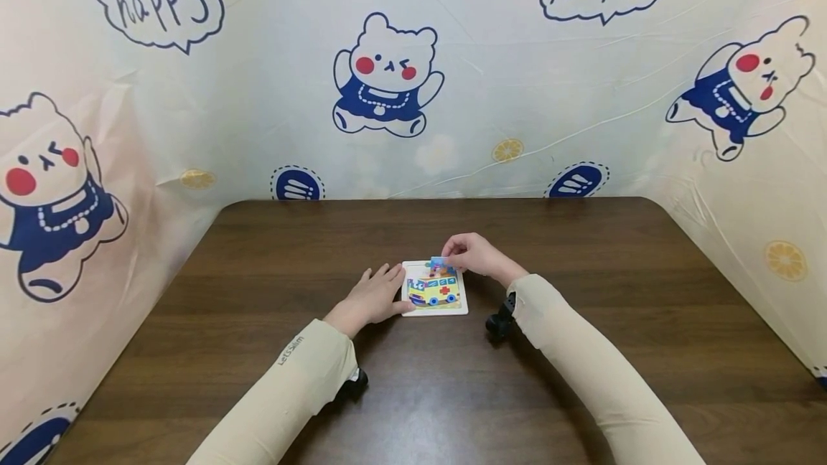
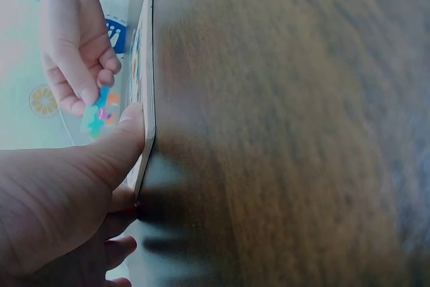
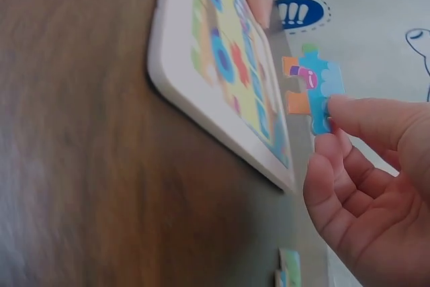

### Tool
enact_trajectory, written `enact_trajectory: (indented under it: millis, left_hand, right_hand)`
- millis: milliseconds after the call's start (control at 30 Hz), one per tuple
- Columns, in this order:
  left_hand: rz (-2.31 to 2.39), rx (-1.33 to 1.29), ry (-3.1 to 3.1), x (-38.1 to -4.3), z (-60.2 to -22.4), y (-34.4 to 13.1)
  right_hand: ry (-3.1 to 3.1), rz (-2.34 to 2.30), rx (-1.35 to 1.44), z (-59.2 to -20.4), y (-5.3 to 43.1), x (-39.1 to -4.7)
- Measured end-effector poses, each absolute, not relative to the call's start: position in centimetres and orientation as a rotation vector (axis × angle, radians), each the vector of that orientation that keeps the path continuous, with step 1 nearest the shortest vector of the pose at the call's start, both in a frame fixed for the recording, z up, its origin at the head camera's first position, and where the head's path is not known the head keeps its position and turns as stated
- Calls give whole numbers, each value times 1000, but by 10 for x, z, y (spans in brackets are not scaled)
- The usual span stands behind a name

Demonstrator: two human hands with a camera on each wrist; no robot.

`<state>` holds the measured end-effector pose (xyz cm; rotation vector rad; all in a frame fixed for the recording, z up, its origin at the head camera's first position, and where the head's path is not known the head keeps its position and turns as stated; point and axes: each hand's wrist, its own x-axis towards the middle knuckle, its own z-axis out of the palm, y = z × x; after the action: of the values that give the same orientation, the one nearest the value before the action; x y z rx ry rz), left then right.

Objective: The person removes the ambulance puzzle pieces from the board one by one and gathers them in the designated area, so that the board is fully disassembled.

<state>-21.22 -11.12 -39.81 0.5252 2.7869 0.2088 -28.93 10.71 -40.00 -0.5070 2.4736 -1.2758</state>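
A square jigsaw puzzle board [image 1: 434, 311] with a white frame lies on the table, its lower part showing a yellow ambulance [image 1: 439, 294]. My right hand [image 1: 479, 255] pinches a blue and orange puzzle piece [image 3: 322, 82] between thumb and fingers, over the board's upper right part. The piece is tilted up, its knobs and notch showing in the right wrist view. My left hand [image 1: 375, 298] lies at the board's left side with fingers spread. Its thumb [image 2: 124, 136] rests on the frame, and the other fingers extend along the edge.
Beyond the board, another colourful puzzle piece [image 3: 289, 267] shows at the bottom of the right wrist view. The brown wooden table [image 1: 291, 250] reaches back to a printed cloth backdrop [image 1: 478, 92]. Each wrist carries a small black camera [image 1: 500, 323].
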Motion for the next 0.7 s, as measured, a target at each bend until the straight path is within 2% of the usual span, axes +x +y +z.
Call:
enact_trajectory:
  millis: [700]
  left_hand:
    - [212,595,2803,-213,-402,-111]
  right_hand:
    - [2564,-1287,-430,-386,178,-297]
